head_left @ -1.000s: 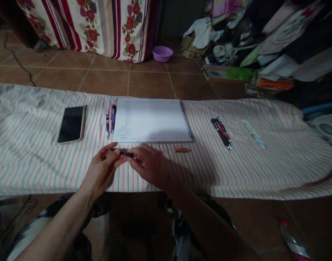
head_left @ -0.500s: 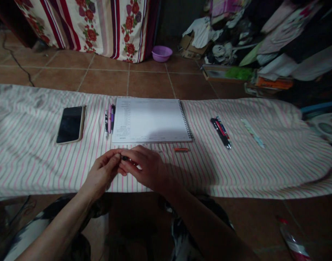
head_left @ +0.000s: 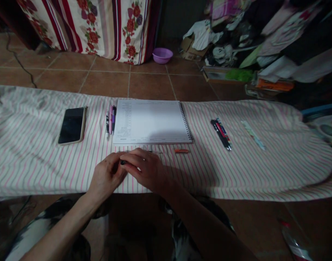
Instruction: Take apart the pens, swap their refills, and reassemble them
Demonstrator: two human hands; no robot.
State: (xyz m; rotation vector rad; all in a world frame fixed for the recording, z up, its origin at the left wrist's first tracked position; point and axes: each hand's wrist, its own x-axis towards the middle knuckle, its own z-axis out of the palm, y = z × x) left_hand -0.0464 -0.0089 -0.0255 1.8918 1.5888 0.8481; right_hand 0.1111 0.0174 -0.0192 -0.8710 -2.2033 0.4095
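Note:
My two hands meet over the striped cloth, just in front of an open spiral notebook [head_left: 157, 119]. Between the thumb and index finger of my right hand [head_left: 146, 168] a small black piece [head_left: 122, 162] is pinched; most of it is hidden, and it looks like a pen part. My left hand [head_left: 107, 174] is closed and presses against the right fingertips; what its fingers hold cannot be seen. A short orange pen part [head_left: 181, 151] lies on the cloth to the right of my hands. Behind my right knuckles a thin dark-tipped piece [head_left: 154, 152] partly shows.
Several pens [head_left: 110, 121] lie along the notebook's left side, with a phone [head_left: 72, 125] farther left. To the right are dark pens [head_left: 221, 134] and a pale patterned pen [head_left: 253, 135]. The striped cloth [head_left: 263, 174] covers the low surface. A purple basin [head_left: 162, 56] stands on the floor.
My left fingers have shifted from gripping the black piece's left end to curling below the right fingers. The black piece now shows only at the right fingertips.

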